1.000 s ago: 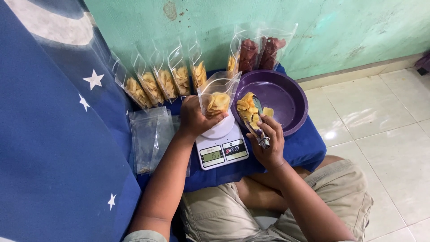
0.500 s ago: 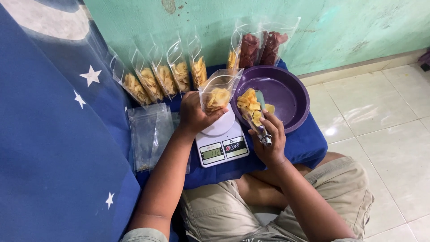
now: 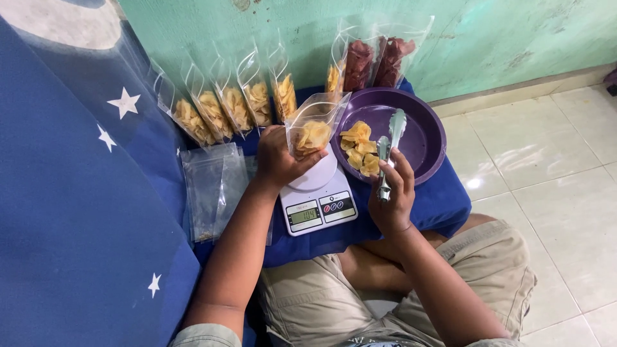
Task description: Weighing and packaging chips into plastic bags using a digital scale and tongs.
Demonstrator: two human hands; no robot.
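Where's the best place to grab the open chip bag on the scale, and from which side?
Hold the bag low on its filled part, from the left, as the left hand does. The chips stiffen it there; the mouth on top is thin, open film. The bowl and the right hand with tongs crowd the right.

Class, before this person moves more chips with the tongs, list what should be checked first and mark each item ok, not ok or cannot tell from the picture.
1. Left hand holds the clear pouch on the white scale: ok.
2. Pouch mouth open at the top: ok.
3. Right hand grips the metal tongs: ok.
4. Tongs carry a chip: not ok, the tips look empty over the purple bowl.
5. Yellow chips remain in the bowl: ok.
6. Scale display lit: ok; whether the weight is enough, cannot tell.
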